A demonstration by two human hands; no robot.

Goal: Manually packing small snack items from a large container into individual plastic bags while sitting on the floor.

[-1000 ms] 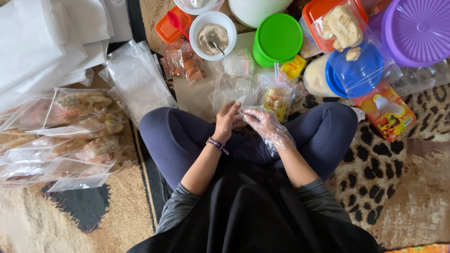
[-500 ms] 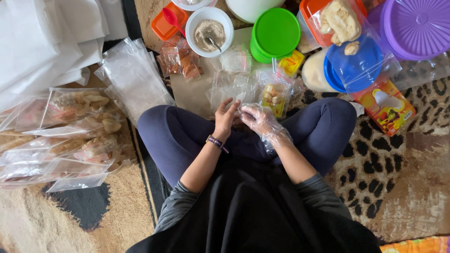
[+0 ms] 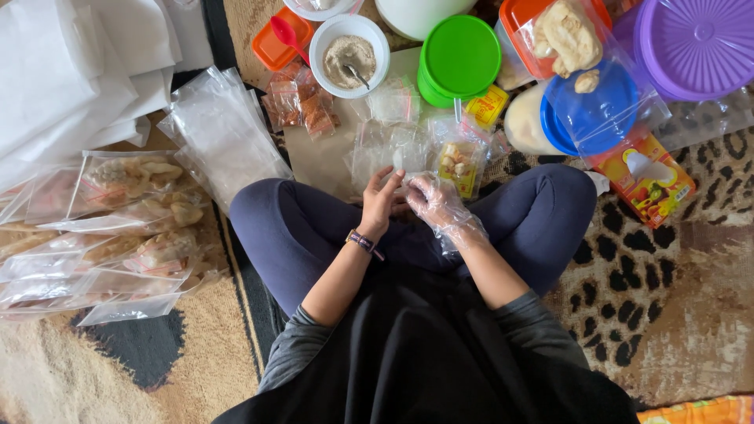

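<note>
Head view: the left hand [image 3: 382,198] and the right hand [image 3: 434,202], the latter covered by a clear plastic glove, are brought together over the lap, and a small clear bag [image 3: 408,182] is pinched between their fingers. Just beyond, more small clear packets [image 3: 386,145] are laid on brown paper. A white bowl of powder [image 3: 349,45] and a green lid [image 3: 460,55] are seen farther off; filled bags [image 3: 118,212] are stacked at the left.
</note>
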